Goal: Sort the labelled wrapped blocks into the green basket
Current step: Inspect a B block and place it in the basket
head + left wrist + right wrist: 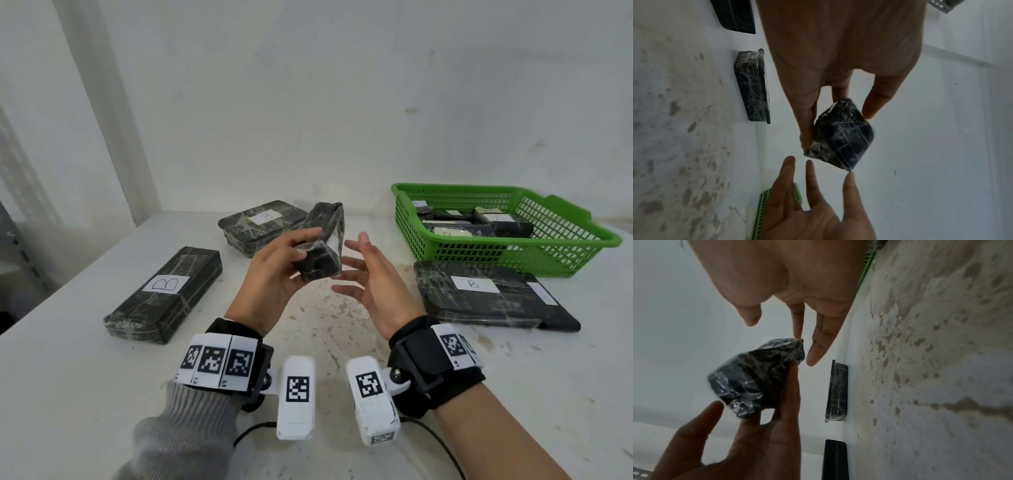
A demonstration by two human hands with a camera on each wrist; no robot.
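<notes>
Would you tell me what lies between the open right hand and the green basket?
Nothing: in the head view only bare stained table separates the right hand from the green basket.

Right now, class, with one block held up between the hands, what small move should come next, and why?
Probably turn the block in the left hand to find its label. No label shows on the faces in view, while the blocks on the table show theirs. The right hand is open beside it, not gripping, ready to help. The basket waits to the right.
</notes>
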